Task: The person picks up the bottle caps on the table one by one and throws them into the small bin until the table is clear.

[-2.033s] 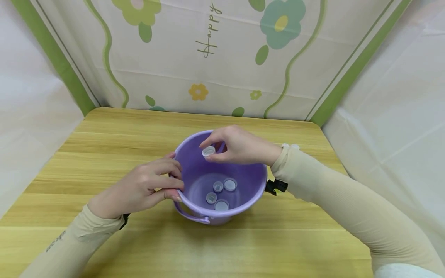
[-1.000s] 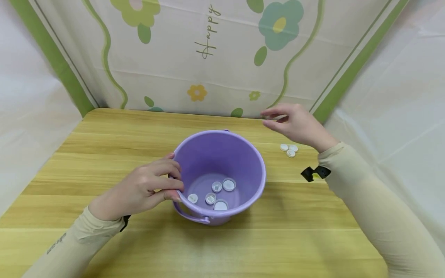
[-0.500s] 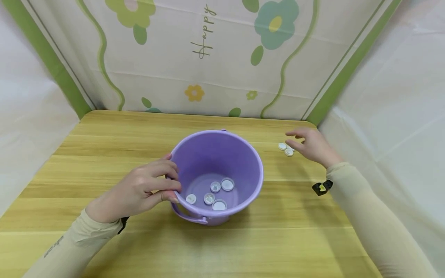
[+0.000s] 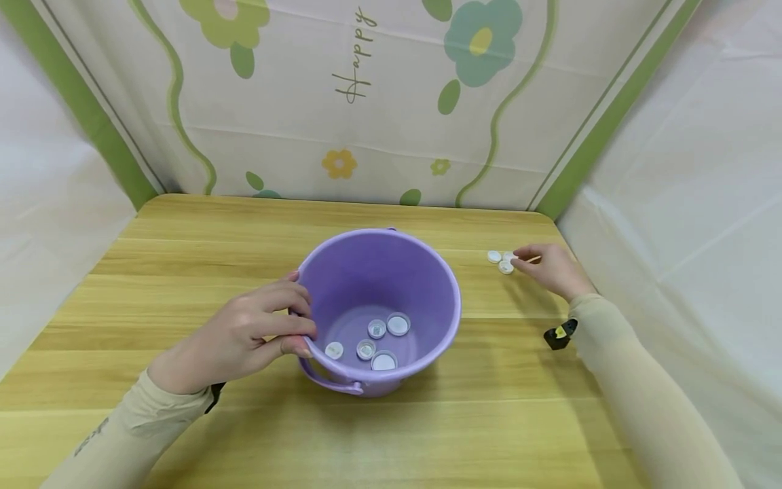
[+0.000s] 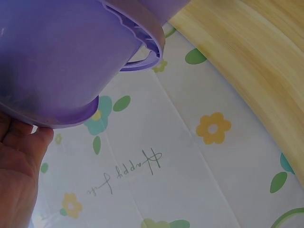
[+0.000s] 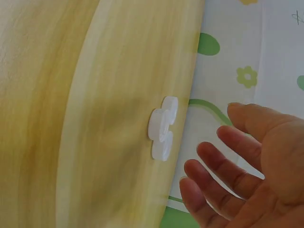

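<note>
While your left hand (image 4: 238,336) grips the left rim of the round purple plastic bucket (image 4: 379,265), your right hand (image 4: 554,270) is extended over the far right part of the wood-grain tabletop (image 4: 214,272). Your left fingers and thumb are curled on the rim. Note that the bucket stands near the middle of the tabletop, mouth upward, with its purple plastic handle (image 4: 330,385) lowered along the near left side.

Your right fingers are loosely bent, with the thumb standing apart from them. Just to their left lie three small, round white plastic caps (image 4: 506,267), grouped close together near the far edge. You cannot tell whether your fingertips touch the rightmost cap.

Inside the bucket, you have five round pieces on the floor: one white disc (image 4: 334,350) at the left, two small clear-rimmed capsules (image 4: 366,349) in the middle, and two larger clear-rimmed capsules (image 4: 398,324), one at the far right of the group and one at the near side.

You wear beige sleeves (image 4: 122,428). Beyond the tabletop, you face a white sheet (image 4: 397,122) printed with flowers and the word "Happy".
</note>
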The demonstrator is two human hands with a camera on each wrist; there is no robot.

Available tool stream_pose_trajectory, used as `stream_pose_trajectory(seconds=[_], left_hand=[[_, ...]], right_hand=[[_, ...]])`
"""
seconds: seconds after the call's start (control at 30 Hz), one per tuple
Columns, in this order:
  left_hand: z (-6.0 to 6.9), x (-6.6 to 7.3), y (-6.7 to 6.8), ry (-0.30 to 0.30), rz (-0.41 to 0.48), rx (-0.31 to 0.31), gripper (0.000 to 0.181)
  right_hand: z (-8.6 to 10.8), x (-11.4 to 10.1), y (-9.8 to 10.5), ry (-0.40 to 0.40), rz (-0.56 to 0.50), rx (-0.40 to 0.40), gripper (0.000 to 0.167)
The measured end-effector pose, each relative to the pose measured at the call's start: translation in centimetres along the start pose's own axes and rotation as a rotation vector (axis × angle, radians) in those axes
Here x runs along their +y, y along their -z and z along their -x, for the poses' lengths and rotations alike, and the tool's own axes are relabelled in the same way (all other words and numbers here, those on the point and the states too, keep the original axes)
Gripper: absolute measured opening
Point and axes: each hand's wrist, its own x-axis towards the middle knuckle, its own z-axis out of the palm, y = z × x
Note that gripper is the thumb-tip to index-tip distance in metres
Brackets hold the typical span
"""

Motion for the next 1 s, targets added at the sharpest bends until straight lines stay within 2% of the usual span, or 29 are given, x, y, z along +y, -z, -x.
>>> stream_pose_trajectory(seconds=[0.37, 0.57, 0.67, 0.8, 1.0], left_hand=[[0.0, 0.0, 0.0, 0.007, -0.002, -0.005, 0.025], [0.0, 0.0, 0.1, 0.010, -0.005, -0.002, 0.024], [0.0, 0.0, 0.0, 0.011, -0.001, -0.001, 0.024], [0.0, 0.0, 0.0, 0.008, 0.008, -0.001, 0.024], [0.0, 0.0, 0.0, 0.003, 0.009, 0.000, 0.024]], right_hand=[[0.0, -0.1, -1.4, -0.138, 0.019, -0.068, 0.056], [-0.2, -0.1, -1.9, -0.199, 0.037, -0.063, 0.058], [-0.4, 0.0, -2.3, -0.224, 0.067, -0.070, 0.065], [-0.8, -0.1, -2.7, -0.237, 0.109, -0.060, 0.068], [-1.4, -0.5, -3.0, -0.243, 0.149, -0.024, 0.060]])
